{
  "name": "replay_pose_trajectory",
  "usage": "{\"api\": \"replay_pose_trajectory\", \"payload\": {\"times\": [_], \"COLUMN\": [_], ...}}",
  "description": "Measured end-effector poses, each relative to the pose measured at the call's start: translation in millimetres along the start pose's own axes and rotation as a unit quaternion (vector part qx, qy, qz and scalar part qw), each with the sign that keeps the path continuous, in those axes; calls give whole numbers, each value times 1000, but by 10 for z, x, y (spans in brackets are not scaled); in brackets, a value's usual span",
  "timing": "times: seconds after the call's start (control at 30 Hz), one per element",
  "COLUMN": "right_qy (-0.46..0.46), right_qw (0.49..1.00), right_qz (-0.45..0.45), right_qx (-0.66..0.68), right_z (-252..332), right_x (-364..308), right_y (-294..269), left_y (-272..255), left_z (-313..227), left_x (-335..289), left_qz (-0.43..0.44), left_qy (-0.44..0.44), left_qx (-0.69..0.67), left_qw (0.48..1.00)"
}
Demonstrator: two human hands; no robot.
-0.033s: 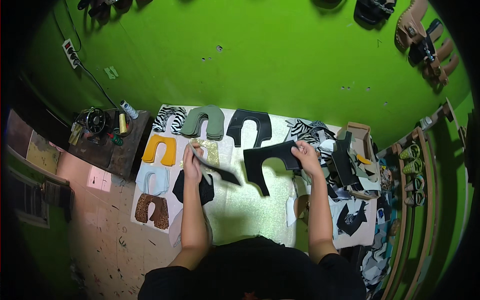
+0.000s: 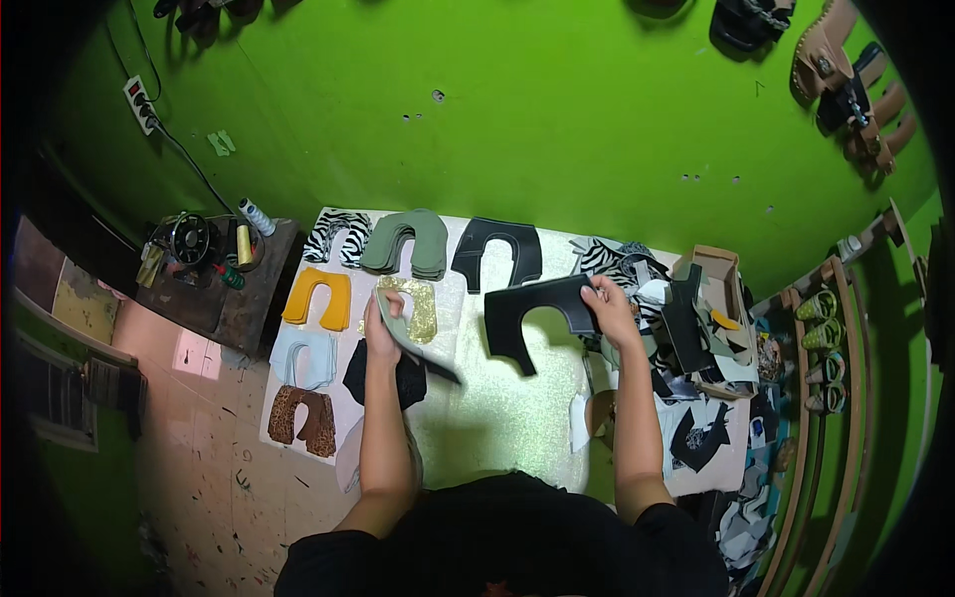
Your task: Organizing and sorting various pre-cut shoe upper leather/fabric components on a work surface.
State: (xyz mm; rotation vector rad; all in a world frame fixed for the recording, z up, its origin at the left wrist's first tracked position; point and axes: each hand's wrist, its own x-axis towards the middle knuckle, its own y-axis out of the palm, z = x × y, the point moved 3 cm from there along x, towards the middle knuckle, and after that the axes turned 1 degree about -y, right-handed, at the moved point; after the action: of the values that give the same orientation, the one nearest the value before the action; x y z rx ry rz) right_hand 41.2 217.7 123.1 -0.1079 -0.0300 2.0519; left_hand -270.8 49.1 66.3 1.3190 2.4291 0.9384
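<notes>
My right hand (image 2: 609, 310) pinches one end of a black U-shaped leather piece (image 2: 509, 310), held above the table with its opening facing down. My left hand (image 2: 382, 328) is closed round a thin bundle of cut pieces (image 2: 400, 326), seen nearly edge-on, with a grey-green face and a dark lower end. Beyond my hands lies a stack of black U-shaped pieces (image 2: 505, 237). A grey-green stack (image 2: 406, 234) sits to its left, and a glittery gold piece (image 2: 422, 310) lies beside my left hand. Black textured pieces (image 2: 410, 382) are partly hidden by my left forearm.
Zebra (image 2: 336, 234), yellow (image 2: 316, 297), pale blue (image 2: 304, 358) and leopard-print (image 2: 303, 418) stacks line the table's left side. Scraps (image 2: 637, 289) and a cardboard box (image 2: 731, 269) crowd the right. A dark side table (image 2: 199, 298) holds thread spools. Sandals (image 2: 824, 333) hang on a rack.
The black piece in my right hand has tilted and its lower leg has risen slightly. The bundle in my left hand has turned, showing more of its grey-green face.
</notes>
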Motion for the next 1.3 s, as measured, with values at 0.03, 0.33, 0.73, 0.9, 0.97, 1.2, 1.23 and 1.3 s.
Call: {"api": "replay_pose_trajectory", "payload": {"times": [0.03, 0.33, 0.73, 0.9, 0.97, 1.2, 1.23, 1.3], "right_qy": [-12, 37, 58, 74, 76, 46, 34, 19], "right_qw": [996, 994, 994, 986, 982, 964, 959, 949], "right_qz": [-16, 70, -84, -146, -163, -190, -191, -189], "right_qx": [-82, 69, -48, -39, -51, -182, -209, -251], "right_z": [44, 71, -712, -1082, -1172, -1225, -1213, -1192], "right_x": [94, 994, 1693, 1729, 1769, 1850, 1860, 1869], "right_y": [31, 633, 500, 537, 551, 537, 547, 577], "left_y": [-86, 288, 177, 171, 155, 203, 187, 162], "left_z": [58, 866, 1211, 1269, 1317, 1359, 1369, 1401], "left_x": [46, 271, 701, 732, 740, 646, 646, 647], "left_qz": [-4, 43, -168, -141, -103, -65, -65, -50], "left_qy": [2, -119, -139, -151, -128, -127, -127, -150], "left_qx": [0, 210, 267, 203, 173, 204, 205, 216], "left_qw": [1000, 969, 939, 957, 971, 968, 968, 964]}}
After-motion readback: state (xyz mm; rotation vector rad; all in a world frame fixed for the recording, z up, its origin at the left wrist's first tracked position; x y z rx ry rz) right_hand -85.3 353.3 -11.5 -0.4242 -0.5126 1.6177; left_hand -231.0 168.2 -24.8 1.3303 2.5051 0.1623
